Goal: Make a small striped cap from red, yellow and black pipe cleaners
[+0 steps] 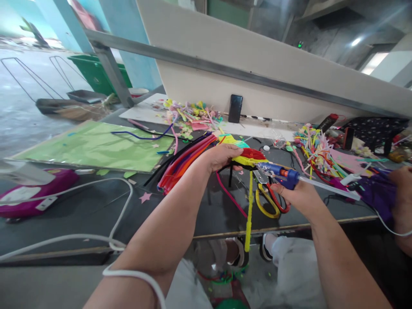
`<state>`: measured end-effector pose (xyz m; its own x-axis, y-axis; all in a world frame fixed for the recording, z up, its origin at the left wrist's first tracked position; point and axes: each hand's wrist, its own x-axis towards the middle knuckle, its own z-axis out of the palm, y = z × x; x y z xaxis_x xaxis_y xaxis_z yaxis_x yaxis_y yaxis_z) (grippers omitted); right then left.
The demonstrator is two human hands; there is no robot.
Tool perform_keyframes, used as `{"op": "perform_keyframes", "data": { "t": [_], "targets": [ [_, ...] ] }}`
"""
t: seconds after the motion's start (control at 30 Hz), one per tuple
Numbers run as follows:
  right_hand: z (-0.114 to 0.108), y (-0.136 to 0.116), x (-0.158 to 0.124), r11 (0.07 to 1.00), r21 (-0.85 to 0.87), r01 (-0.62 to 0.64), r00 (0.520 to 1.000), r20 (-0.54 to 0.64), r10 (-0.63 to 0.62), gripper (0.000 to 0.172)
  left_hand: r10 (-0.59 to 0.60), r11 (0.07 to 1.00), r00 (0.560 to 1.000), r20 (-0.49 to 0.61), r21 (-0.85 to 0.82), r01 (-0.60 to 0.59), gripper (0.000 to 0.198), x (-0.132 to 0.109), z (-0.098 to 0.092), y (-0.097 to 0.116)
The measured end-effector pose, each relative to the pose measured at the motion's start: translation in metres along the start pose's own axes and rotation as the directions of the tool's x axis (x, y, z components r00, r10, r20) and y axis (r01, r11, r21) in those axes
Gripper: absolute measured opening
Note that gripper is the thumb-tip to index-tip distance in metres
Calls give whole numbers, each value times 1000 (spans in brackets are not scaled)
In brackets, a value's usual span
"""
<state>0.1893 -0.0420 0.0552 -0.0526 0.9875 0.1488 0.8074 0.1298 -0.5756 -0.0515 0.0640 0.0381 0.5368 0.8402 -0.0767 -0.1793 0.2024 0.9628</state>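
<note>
My left hand (223, 156) pinches a craft piece made of fuzzy pipe cleaners (254, 155) in red, yellow and teal. A blue hot glue gun (283, 174) is gripped in my right hand (298, 195), its nozzle touching or very close to the craft piece's right end. A clear glue stick (328, 187) sticks out of the gun's back. Scissors with yellow and red handles (268, 201) lie just below the gun. One yellow pipe cleaner (249, 214) hangs over the table's front edge. Left of my left hand lies a bundle of colored pipe cleaners (186, 165).
A green sheet (93, 146) covers the table's left part, with a magenta device (41, 193) in front. A white cable (125, 210) loops by my left arm. A phone (235, 108) leans at the back. Pipe cleaner piles (313, 143) lie right; another person's hand (404, 193) is at the right edge.
</note>
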Motion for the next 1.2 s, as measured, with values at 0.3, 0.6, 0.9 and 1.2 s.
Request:
{"op": "perform_keyframes", "data": {
  "t": [0.3, 0.6, 0.9, 1.2],
  "targets": [
    [3, 3, 1, 998, 52, 20, 1000, -6, -19, 42, 6, 1000, 1000, -2, 15, -6, 15, -1, 3, 1],
    [8, -2, 3, 998, 46, 36, 999, -11, -36, 37, -10, 1000, 1000, 19, 1, 10, 15, 2, 5, -5],
    [8, 0, 3, 1000, 16, 0, 999, 43, -1, 43, -39, 999, 997, 72, 37, 37, 20, -4, 9, 1],
    [1, 2, -2, 925, 360, -123, 979, 197, 53, 39, -41, 998, 995, 95, 61, 35, 29, -1, 3, -4]
  ]
}}
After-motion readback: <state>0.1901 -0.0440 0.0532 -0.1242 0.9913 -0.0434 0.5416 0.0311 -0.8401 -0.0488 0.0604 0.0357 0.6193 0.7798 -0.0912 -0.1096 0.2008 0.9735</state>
